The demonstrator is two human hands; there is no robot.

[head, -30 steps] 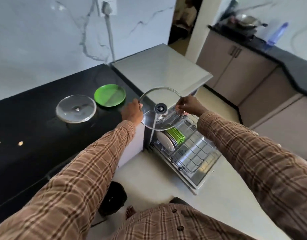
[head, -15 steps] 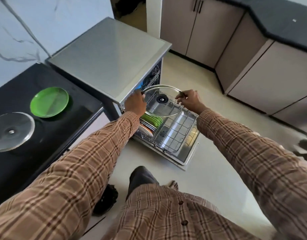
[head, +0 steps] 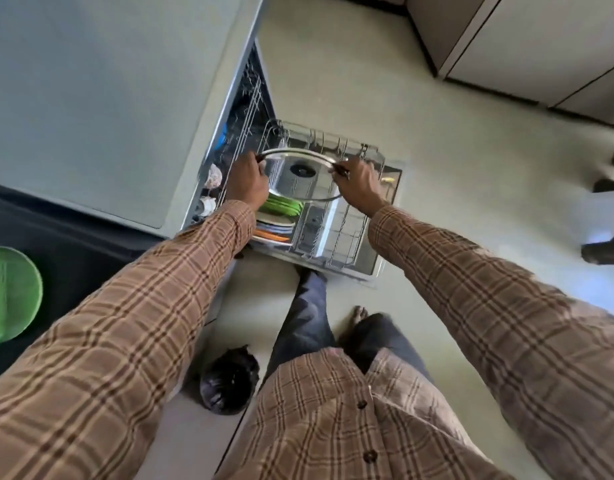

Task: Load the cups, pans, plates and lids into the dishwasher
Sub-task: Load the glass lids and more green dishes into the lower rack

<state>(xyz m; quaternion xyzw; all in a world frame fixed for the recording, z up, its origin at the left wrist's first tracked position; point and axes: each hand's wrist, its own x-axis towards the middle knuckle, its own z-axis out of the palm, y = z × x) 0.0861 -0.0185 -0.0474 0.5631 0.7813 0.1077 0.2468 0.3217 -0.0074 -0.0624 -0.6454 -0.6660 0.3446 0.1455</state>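
The round glass lid with a metal rim and black knob (head: 302,174) has come lower than half a second ago and is now just above the pulled-out wire rack (head: 336,233) of the dishwasher. The left hand (head: 247,180) and the right hand (head: 359,183) each keep a grip on opposite edges of the rim. Below the lid, green and white plates (head: 279,211) stand in the rack, and one flat green plate (head: 7,294) lies on the black surface (head: 83,251).
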